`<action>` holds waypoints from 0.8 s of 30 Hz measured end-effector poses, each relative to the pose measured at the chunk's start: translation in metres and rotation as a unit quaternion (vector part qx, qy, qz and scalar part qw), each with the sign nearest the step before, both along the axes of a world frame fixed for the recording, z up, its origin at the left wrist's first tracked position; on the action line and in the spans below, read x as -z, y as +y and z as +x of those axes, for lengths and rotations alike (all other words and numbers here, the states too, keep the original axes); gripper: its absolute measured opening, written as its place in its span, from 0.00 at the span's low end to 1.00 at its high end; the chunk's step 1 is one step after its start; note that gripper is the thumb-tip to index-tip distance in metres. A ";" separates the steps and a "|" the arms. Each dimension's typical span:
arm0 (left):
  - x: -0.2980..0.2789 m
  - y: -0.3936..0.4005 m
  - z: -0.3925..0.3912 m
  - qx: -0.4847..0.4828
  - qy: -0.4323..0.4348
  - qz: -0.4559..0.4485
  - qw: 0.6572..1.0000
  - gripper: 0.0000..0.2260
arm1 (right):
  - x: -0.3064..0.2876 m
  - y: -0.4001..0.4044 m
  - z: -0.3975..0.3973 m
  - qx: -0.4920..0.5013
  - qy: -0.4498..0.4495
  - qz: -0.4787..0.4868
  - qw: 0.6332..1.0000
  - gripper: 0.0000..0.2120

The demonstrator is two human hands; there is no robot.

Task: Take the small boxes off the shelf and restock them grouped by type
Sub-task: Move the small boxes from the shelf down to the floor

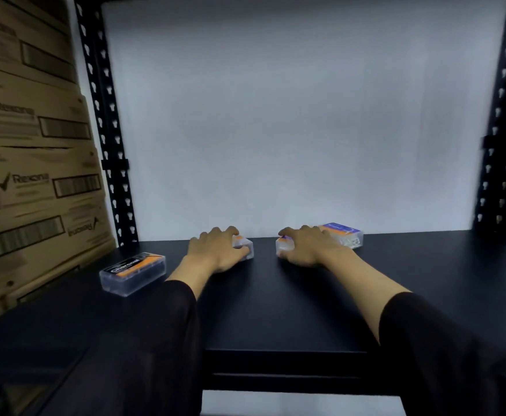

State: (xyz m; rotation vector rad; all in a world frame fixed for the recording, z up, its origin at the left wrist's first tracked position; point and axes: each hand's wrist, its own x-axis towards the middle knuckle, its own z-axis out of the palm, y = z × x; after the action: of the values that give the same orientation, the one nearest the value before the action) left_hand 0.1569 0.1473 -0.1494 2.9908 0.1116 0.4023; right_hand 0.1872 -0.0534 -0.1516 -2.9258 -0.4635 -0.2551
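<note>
Hands on a dark shelf (275,310): left hand (215,249) grips an orange-labelled clear box (243,246), right hand (309,246) grips a purple-topped box (283,246); charcoal box (133,273) lies left.

- "Charcoal" stands in white letters on the black-and-orange label of the clear plastic box (133,273) lying at the left of the shelf.
- "Rexona", beside a tick mark, is printed on the stacked cardboard cartons (32,163) left of the rack; it shows at least twice, blurred.
- Barcodes sit on those cartons, their digits unreadable.
- The purple-labelled box (343,234) carries print too blurred to read.
</note>
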 end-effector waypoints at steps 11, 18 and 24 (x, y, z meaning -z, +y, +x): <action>-0.002 -0.009 -0.038 0.033 -0.063 -0.048 0.996 0.25 | -0.009 -0.008 -0.031 -0.031 -0.039 0.058 0.997 0.27; -0.022 -0.037 -0.129 0.066 -0.109 -0.076 0.989 0.26 | -0.020 -0.028 -0.115 -0.052 -0.060 0.115 0.990 0.27; -0.007 -0.059 -0.221 0.084 -0.135 -0.118 0.980 0.24 | 0.003 -0.047 -0.205 -0.049 -0.086 0.154 0.983 0.27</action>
State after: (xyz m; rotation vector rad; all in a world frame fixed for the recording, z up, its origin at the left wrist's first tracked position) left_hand -0.0645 0.0884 -0.1428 2.6575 -0.1092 0.7136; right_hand -0.0177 -0.1000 -0.1550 -2.5833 -0.5386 -0.5183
